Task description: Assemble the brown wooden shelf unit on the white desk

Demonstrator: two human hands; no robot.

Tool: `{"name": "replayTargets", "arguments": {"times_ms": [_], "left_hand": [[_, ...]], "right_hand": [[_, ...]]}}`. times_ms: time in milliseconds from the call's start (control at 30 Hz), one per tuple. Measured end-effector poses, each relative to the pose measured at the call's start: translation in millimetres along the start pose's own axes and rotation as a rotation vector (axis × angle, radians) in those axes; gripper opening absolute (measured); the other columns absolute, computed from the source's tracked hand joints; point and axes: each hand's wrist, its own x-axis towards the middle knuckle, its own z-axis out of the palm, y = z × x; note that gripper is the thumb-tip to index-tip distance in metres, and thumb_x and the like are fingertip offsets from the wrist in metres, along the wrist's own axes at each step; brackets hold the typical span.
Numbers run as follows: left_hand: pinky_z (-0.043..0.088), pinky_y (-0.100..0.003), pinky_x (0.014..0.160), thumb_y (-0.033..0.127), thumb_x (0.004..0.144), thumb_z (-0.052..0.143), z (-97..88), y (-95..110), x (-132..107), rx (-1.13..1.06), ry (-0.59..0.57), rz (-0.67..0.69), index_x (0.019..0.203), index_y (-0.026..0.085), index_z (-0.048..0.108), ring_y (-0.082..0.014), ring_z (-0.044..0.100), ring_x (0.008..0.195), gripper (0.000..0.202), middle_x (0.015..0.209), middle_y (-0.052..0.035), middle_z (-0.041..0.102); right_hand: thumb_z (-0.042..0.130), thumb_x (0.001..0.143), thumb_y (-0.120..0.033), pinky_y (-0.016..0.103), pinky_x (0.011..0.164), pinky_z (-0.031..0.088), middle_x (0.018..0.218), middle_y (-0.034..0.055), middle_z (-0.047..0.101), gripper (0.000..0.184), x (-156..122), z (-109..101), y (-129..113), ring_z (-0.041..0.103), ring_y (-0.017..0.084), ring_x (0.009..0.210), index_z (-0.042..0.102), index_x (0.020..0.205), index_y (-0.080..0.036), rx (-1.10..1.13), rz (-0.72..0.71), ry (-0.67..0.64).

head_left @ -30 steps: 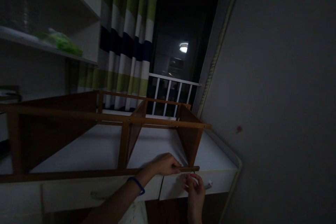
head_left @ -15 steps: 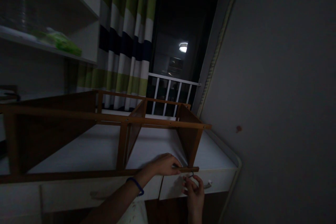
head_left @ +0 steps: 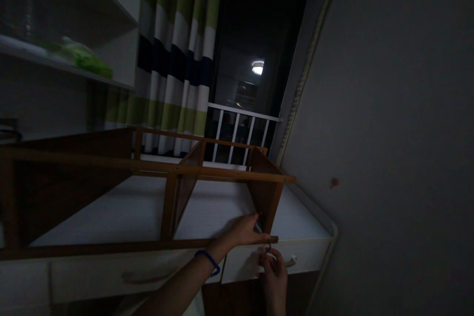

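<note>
A brown wooden shelf frame (head_left: 222, 174) lies on its side across a white desk. My left hand (head_left: 244, 229), a blue band at its wrist, grips the front rail near its right end. Its thumb lies along the rail towards the joint, while the fingers reach behind against the upright panel (head_left: 264, 187). Just below the rail end, my right hand (head_left: 274, 274) is closed in a pinch on a thin, dark, bent hex key (head_left: 270, 246). The key's tip meets the underside of the rail; dim light hides the fastener there.
The white desk (head_left: 303, 222) has drawers with handles (head_left: 291, 260) just behind my right hand. A wall (head_left: 388, 158) bounds the right side. At upper left hangs a white shelf (head_left: 122, 59) holding a green package (head_left: 87, 59). Striped curtains (head_left: 174, 59) and a window railing (head_left: 244, 113) stand behind.
My left hand has slid right along the rail, its thumb now by the joint and its fingers up against the panel. My right hand stays below the rail end with the key.
</note>
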Motion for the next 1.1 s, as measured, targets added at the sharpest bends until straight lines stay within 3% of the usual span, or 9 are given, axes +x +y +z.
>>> {"name": "replayTargets", "arguments": {"times_ms": [233,467,767,1100], "left_hand": [[0.039,-0.029,0.084,0.04,0.06,0.064,17.9,-3.9,14.7,-0.107,0.134,0.02,0.107,0.014,0.051,-0.0229,0.05,0.098,0.054,0.111,-0.0103,0.055],[0.039,-0.03,0.079,0.03,0.058,0.065,20.4,1.5,16.2,-0.12,0.192,-0.008,0.09,0.014,0.054,-0.0207,0.051,0.088,0.037,0.096,-0.0078,0.058],[0.04,-0.025,0.069,0.025,0.053,0.068,19.9,-3.9,23.7,-0.2,0.167,-0.003,0.085,0.014,0.049,-0.0149,0.05,0.077,0.039,0.084,-0.0028,0.055],[0.038,-0.023,0.06,0.023,0.054,0.067,17.4,-12.6,30.8,-0.239,0.11,0.095,0.087,0.014,0.049,-0.0124,0.048,0.07,0.039,0.08,-0.0014,0.054]], "right_hand": [[0.063,0.061,-0.045,0.021,0.046,0.043,0.068,0.0007,0.063,0.039,2.3,-2.6,2.3,0.058,0.016,0.063,0.053,0.087,-0.018,-0.031,-0.016,-0.028],[0.062,0.062,-0.046,0.022,0.047,0.045,0.069,0.0006,0.062,0.038,2.6,-1.9,-2.1,0.058,0.016,0.063,0.052,0.086,-0.019,-0.038,-0.03,-0.05],[0.064,0.061,-0.046,0.022,0.047,0.045,0.068,-0.0002,0.061,0.04,5.0,-4.5,1.2,0.057,0.015,0.062,0.051,0.088,-0.019,-0.02,-0.018,-0.065],[0.063,0.06,-0.045,0.021,0.044,0.044,0.066,0.0,0.062,0.037,4.7,-3.4,3.3,0.058,0.015,0.059,0.054,0.085,-0.019,-0.014,-0.026,-0.051]]}}
